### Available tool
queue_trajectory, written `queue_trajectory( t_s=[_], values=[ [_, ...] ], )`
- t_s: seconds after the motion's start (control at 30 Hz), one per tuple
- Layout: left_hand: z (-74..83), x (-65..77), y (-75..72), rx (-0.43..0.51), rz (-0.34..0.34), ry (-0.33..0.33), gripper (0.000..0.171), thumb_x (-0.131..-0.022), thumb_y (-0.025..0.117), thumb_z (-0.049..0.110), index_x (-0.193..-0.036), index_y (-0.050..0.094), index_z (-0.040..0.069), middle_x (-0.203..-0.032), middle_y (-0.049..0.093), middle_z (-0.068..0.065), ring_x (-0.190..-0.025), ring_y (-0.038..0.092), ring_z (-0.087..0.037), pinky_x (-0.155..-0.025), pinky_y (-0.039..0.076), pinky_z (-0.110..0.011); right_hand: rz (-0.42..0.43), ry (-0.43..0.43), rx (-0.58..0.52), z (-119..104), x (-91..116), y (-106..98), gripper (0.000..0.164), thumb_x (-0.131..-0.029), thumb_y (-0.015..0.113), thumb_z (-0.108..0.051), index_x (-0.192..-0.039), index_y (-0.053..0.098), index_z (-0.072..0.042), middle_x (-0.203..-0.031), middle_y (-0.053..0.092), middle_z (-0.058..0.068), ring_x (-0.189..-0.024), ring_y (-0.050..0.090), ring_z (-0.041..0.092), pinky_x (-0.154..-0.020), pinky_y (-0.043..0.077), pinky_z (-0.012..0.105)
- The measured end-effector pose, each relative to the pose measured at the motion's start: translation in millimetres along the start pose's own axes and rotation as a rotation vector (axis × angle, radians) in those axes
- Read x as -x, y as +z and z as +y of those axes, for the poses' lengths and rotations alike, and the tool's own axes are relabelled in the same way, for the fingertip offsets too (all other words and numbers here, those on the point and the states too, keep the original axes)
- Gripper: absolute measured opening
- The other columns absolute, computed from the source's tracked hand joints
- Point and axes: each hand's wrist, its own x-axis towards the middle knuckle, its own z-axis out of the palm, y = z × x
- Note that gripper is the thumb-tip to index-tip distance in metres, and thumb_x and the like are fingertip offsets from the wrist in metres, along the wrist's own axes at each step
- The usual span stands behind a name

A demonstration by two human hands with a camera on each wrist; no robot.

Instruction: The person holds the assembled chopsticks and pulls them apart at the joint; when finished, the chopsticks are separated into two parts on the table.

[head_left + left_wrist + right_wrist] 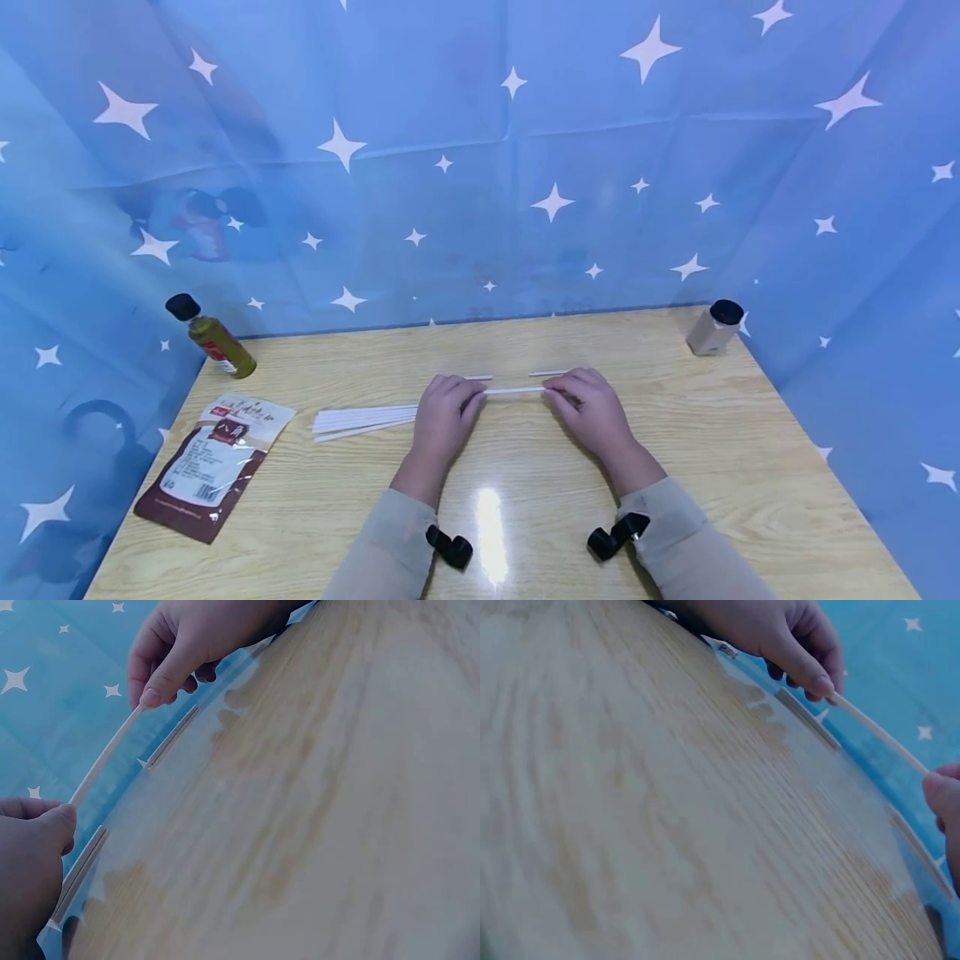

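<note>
A thin white stick [513,391] spans the gap between my two hands, close over the table. My left hand [444,418] pinches its left end between thumb and fingers. The other end is pinched by my right hand [596,412]. In the left wrist view the stick [105,759] appears straight and pale. Behind it lie two more sticks, a left one [480,377] and a right one [546,373], each partly hidden by a hand. Left of my left hand, several white sticks [360,419] lie fanned out, their right ends hidden behind it.
A brown and white food packet [206,467] lies at the left of the wooden table [720,467]. A green-brown bottle with a black cap [222,346] stands at the back left, a black-lidded jar [711,329] at the back right. A blue star-patterned curtain [450,225] hangs behind.
</note>
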Motion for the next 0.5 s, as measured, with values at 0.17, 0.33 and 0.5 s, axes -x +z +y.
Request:
queue_trajectory(
  t_s=[0.17,0.33,0.5],
  values=[
    [-1.0,-1.2,-1.3,0.021,-0.019,-0.024,0.01,-0.098,0.081,0.019,-0.108,0.083,0.015,-0.103,0.078,0.001,-0.097,0.067,-0.021,-0.088,0.055,-0.04,-0.013,0.014,-0.006,-1.5,-2.9,1.4,0.009,-0.093,0.085,-0.01,-0.102,0.084,-0.011,-0.095,0.075,-0.003,-0.09,0.065,0.019,-0.079,0.054,0.041],
    [-3.3,-0.3,-0.5,0.031,-0.015,-0.032,0.009,-0.097,0.081,0.016,-0.106,0.083,0.013,-0.102,0.078,0.0,-0.096,0.067,-0.024,-0.088,0.055,-0.041,-0.03,0.082,-0.016,-2.0,-0.9,2.9,0.007,-0.095,0.083,-0.01,-0.102,0.083,-0.012,-0.097,0.074,-0.004,-0.09,0.064,0.017,-0.076,0.054,0.041],
    [-7.2,0.2,1.8,0.022,-0.003,-0.045,0.011,-0.097,0.081,0.016,-0.107,0.082,0.013,-0.103,0.077,-0.001,-0.099,0.067,-0.024,-0.091,0.055,-0.041,-0.018,0.106,-0.018,-0.9,-0.2,4.4,0.008,-0.096,0.082,-0.01,-0.103,0.082,-0.011,-0.097,0.073,-0.002,-0.089,0.064,0.017,-0.074,0.053,0.04]
  ],
)
